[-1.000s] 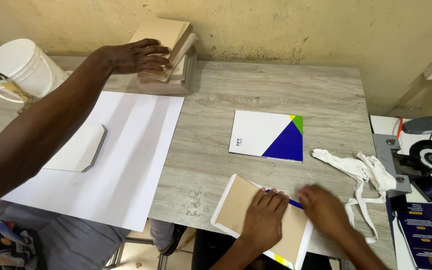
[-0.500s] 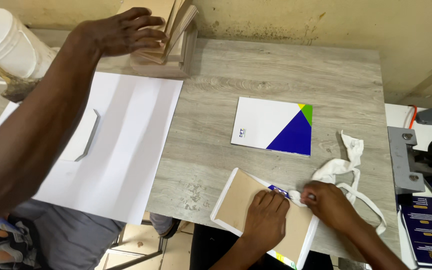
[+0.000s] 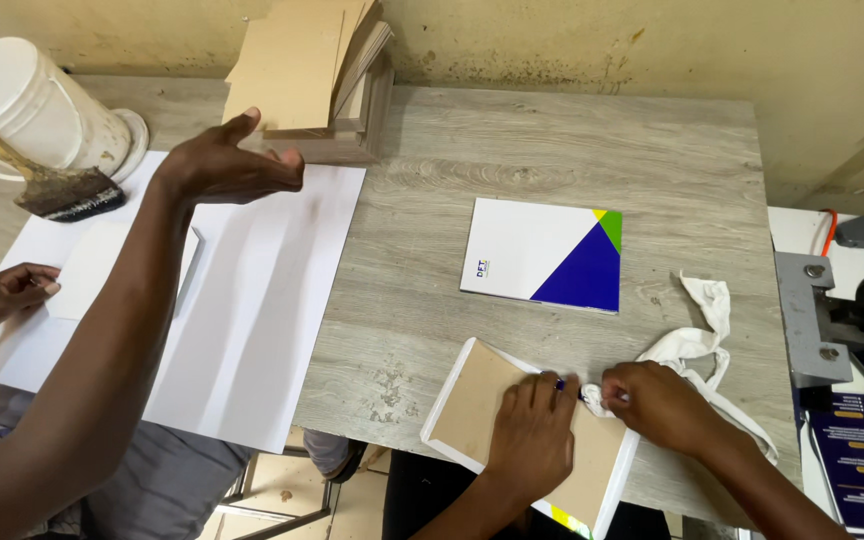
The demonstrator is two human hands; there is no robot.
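Left hand flat on brown board, fingers spread; right hand beside it, fingers clamped on white cloth — apparently wiping. Board near desk front edge — wrapping unfinished.

Even, diffuse daylight, moderately bright, with no hard glare. Soft shadows fall beneath the raised hand onto the white paper sheet and under the bench. Focus is sharp at centre; the near forearm at lower left is slightly soft. Wide-angle distortion bends the bench edges outward.
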